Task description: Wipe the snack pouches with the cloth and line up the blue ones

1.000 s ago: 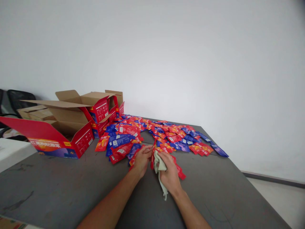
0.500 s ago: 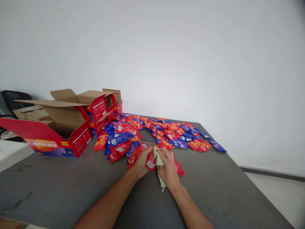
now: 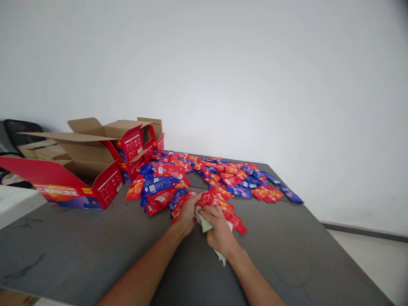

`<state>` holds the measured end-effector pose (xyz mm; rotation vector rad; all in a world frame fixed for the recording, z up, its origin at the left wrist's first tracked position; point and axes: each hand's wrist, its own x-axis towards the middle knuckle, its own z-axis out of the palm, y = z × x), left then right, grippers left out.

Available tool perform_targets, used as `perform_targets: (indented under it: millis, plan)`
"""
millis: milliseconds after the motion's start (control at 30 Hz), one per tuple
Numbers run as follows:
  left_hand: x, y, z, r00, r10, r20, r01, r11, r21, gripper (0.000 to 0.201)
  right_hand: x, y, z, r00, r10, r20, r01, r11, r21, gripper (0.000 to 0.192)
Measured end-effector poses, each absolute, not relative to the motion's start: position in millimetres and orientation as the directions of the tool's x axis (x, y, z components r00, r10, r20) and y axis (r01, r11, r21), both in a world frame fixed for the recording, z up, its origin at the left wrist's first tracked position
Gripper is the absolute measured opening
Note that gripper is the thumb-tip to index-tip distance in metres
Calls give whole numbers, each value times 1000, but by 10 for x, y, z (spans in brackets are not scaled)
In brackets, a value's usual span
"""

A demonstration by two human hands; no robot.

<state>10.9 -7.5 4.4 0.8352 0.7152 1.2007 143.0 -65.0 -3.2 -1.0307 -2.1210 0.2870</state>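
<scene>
My left hand (image 3: 188, 216) is closed on a red pouch (image 3: 205, 200) above the near part of the dark table (image 3: 134, 250). My right hand (image 3: 220, 233) grips a pale cloth (image 3: 204, 223), pressed against the lower part of that pouch. One end of the cloth hangs below my right hand. Fingers and cloth hide much of the held pouch. Just past my hands lies a loose spread of red pouches (image 3: 267, 194) and blue pouches (image 3: 161, 184), some with barcodes facing up. Another red pouch (image 3: 239, 224) lies right beside my right hand.
Open red cardboard boxes (image 3: 110, 187) stand on the left side of the table, some stacked behind. A white surface (image 3: 15, 206) and a black chair (image 3: 24, 131) are at the far left. A pale wall (image 3: 255, 85) rises behind the table.
My right hand has moved the cloth down and left, from the pouch's upper part to its lower edge. The held pouch has tilted, and its barcode no longer shows.
</scene>
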Motion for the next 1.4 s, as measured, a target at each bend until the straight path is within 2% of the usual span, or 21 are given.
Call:
perform_targets:
  millis: [100, 167, 233, 367, 500, 600, 733, 833, 1033, 1200, 1300, 1400]
  plan:
    - [45, -35, 15, 62, 990, 129, -235, -111, 966, 28, 1494, -637, -24, -378, 771, 512, 590, 627, -508, 72]
    - [-1, -8, -21, 40, 968, 249, -42, -247, 968, 30, 1590, -593, -44, -309, 801, 512, 624, 578, -526, 69]
    - [-45, 22, -75, 35, 936, 350, 176, -350, 920, 35, 1703, -528, -74, -179, 829, 529, 679, 494, -543, 63]
    - [-118, 86, -224, 70, 922, 381, 515, -361, 778, 39, 1899, -396, -153, 35, 842, 538, 759, 328, -562, 54]
    - [-153, 128, -329, 105, 932, 348, 709, -315, 631, 44, 1988, -326, -314, 40, 886, 462, 811, 241, -534, 61]
    - [-117, 120, -339, 165, 907, 388, 656, -395, 643, 55, 1981, -319, -437, -10, 896, 445, 824, 259, -503, 64]
    - [20, 58, -347, 429, 795, 429, 365, -587, 722, 74, 1930, -349, -444, -109, 883, 457, 809, 346, -475, 70]
    - [117, -2, -368, 522, 746, 413, 217, -584, 782, 81, 1900, -378, -369, -146, 892, 429, 792, 365, -489, 73]
    - [159, -67, -345, 463, 815, 349, 79, -430, 899, 76, 1880, -408, -283, -84, 899, 430, 765, 335, -550, 72]
    - [129, -89, -298, 359, 865, 351, 97, -408, 908, 73, 1890, -427, -136, 55, 889, 455, 743, 268, -613, 53]
    - [104, -81, -245, 244, 913, 329, 43, -349, 936, 62, 1897, -451, -33, 141, 883, 448, 704, 228, -672, 47]
    - [102, -52, -173, 147, 970, 191, -93, -179, 979, 47, 1884, -483, 26, 121, 884, 451, 652, 271, -708, 45]
